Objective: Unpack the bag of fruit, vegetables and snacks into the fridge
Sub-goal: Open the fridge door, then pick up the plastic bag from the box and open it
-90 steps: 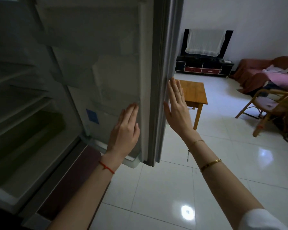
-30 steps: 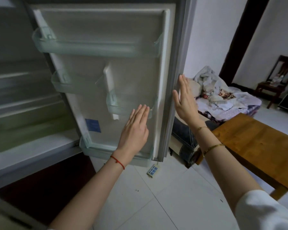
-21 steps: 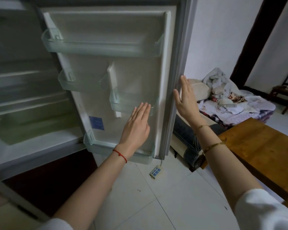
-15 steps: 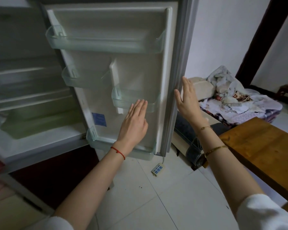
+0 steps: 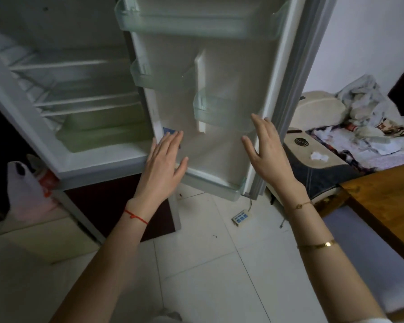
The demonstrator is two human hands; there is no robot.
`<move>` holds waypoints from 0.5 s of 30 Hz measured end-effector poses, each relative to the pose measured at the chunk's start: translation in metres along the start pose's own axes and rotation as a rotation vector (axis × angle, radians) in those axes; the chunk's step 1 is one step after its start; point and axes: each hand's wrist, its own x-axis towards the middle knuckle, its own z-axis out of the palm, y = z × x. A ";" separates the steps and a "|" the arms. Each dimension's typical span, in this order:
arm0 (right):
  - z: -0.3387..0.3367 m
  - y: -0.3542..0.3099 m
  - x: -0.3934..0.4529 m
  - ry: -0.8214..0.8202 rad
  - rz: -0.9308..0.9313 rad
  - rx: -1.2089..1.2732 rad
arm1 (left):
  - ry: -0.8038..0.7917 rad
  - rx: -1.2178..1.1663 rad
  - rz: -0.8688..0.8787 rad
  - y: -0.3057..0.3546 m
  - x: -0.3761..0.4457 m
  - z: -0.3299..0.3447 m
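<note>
A: At the centre of the frame we see the open white fridge door [image 5: 229, 73], its inner face turned toward us, with clear plastic door bins [image 5: 196, 24] across the top and lower down. Where are the hands?

B: We find the left hand [image 5: 162, 166] at centre, fingers straight and lying close together, thumb out to the right. It sits in front of the door's lower hinge-side corner; we cannot tell whether it touches the door. A red string bracelet [image 5: 135, 216] circles its wrist.

A: And the right hand [image 5: 266, 155]?

B: We place it right of centre, fingers straight and together, thumb spread to the left, the fingertips beside the door's outer edge. Contact cannot be confirmed. Neither hand holds anything. Two thin gold bracelets [image 5: 317, 245] ring that forearm.

A: Where is the bag?

B: At the left edge, we see a white plastic bag with red print [image 5: 26, 190] standing on a pale low surface beside the fridge, well apart from both hands.

A: The fridge interior?

B: In the upper left, the white fridge compartment [image 5: 79, 94] shows wire shelves and a pale green drawer [image 5: 103, 127]. On the white tiled floor [image 5: 208, 264] below the door lies a small white power strip [image 5: 241, 217]; a brown wooden table [image 5: 387, 206] occupies the right edge.
</note>
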 end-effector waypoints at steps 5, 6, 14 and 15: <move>0.027 -0.027 -0.022 -0.134 -0.070 -0.057 | -0.024 0.082 -0.123 -0.032 -0.054 -0.025; 0.033 -0.032 -0.026 -0.155 -0.084 -0.060 | -0.020 0.099 -0.150 -0.038 -0.065 -0.030; 0.087 -0.079 -0.046 -0.316 -0.193 0.029 | 0.023 0.180 -0.385 -0.075 -0.151 -0.070; 0.094 -0.086 -0.047 -0.321 -0.216 0.040 | 0.031 0.176 -0.412 -0.078 -0.161 -0.075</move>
